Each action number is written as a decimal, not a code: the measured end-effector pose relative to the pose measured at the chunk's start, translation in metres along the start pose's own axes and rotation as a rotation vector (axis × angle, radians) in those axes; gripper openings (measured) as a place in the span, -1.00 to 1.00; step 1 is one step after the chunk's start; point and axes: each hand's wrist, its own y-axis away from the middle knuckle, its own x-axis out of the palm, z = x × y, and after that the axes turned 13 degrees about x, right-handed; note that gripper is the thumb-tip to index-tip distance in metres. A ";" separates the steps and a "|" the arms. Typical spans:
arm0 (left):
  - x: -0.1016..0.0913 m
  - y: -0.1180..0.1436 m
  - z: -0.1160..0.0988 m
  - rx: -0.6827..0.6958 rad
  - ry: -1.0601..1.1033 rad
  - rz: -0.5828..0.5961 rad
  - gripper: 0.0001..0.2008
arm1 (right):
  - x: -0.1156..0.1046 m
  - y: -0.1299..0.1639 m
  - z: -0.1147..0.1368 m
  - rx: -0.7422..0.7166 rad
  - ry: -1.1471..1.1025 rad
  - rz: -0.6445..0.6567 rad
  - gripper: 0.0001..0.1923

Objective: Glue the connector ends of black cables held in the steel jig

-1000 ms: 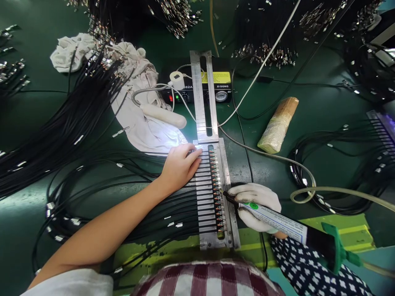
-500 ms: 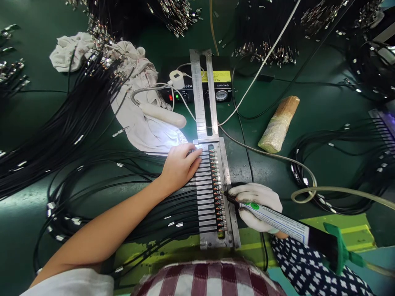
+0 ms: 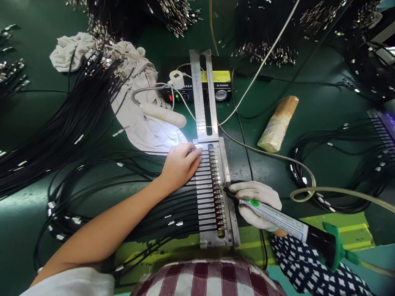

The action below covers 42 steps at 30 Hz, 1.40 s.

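A slotted metal jig [image 3: 208,242] lies before me, holding a row of black cables [image 3: 182,207] side by side. Their stripped ends with small metal connectors [image 3: 219,207] line up along its right side. My bare left hand [image 3: 179,167] bears on the jig's upper left, fingers bent against the metal and the topmost cables; its fingertips are partly hidden. In a white, stained glove, my right hand [image 3: 259,199] grips a dispensing syringe [image 3: 274,220] with a dark barrel, white label and green cap. The syringe's tip is at the connectors near the row's middle.
Behind the jig stands a black dispenser controller [image 3: 221,86], with a slotted metal bar [image 3: 200,94] in front. A lit lamp [image 3: 163,115] lies on a white cloth [image 3: 132,131]. Right of them is a wrapped block [image 3: 277,125]. Cable bundles [image 3: 61,111] and a hose [image 3: 345,189] surround the work.
The syringe's tip has shifted very slightly up the row of connectors, away from me. My left hand and the jig have stayed in place.
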 end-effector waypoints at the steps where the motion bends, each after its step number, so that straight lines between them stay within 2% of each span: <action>1: 0.000 0.000 0.000 -0.003 -0.001 0.000 -0.72 | -0.001 0.002 0.000 -0.008 0.007 -0.009 -0.76; 5: 0.000 0.000 0.000 -0.002 -0.013 -0.002 -0.72 | -0.001 0.009 0.006 -0.035 0.020 -0.031 -0.74; 11: 0.001 0.000 0.000 -0.005 -0.004 -0.001 -0.71 | 0.002 0.011 0.014 -0.049 0.145 0.020 -0.82; 28: 0.000 0.000 0.000 -0.006 -0.005 -0.005 -0.71 | 0.006 0.010 0.011 -0.053 0.098 -0.034 -0.80; 35: -0.001 -0.001 -0.001 -0.011 -0.006 -0.011 -0.72 | 0.003 0.011 0.011 -0.064 0.125 0.009 -0.81; 42: 0.001 0.001 0.001 0.004 -0.016 -0.012 -0.72 | 0.003 0.010 0.011 -0.071 0.111 -0.012 -0.82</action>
